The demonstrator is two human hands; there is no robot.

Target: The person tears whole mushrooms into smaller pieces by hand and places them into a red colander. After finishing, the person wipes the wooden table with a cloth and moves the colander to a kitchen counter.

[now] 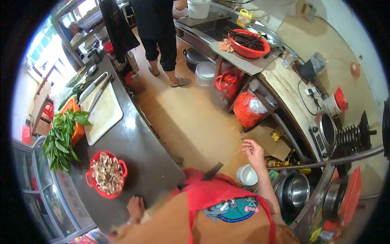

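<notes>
My left hand (136, 208) rests on the near edge of the dark metal counter (137, 131), its fingers curled together and nothing showing in them. Just beyond it stands a red plastic colander (88, 180) filled with cut pale-brown pieces (107, 175), perhaps mushrooms. My right hand (254, 152) is raised in the air on the other side of my body, fingers loosely bent and apart, holding nothing. Farther up the counter, two knives (99, 94) lie on a white cutting board (106, 117). Beside the board, leafy greens (61, 143) spill over an orange basket (78, 134).
A person in dark clothes (157, 33) stands on the tiled floor (195, 122) ahead. Along the right, a worktop (286, 82) carries a red basin (249, 53) of dark, thin strips and an electric cooker (324, 131). A white bucket (246, 175) sits low near my right arm.
</notes>
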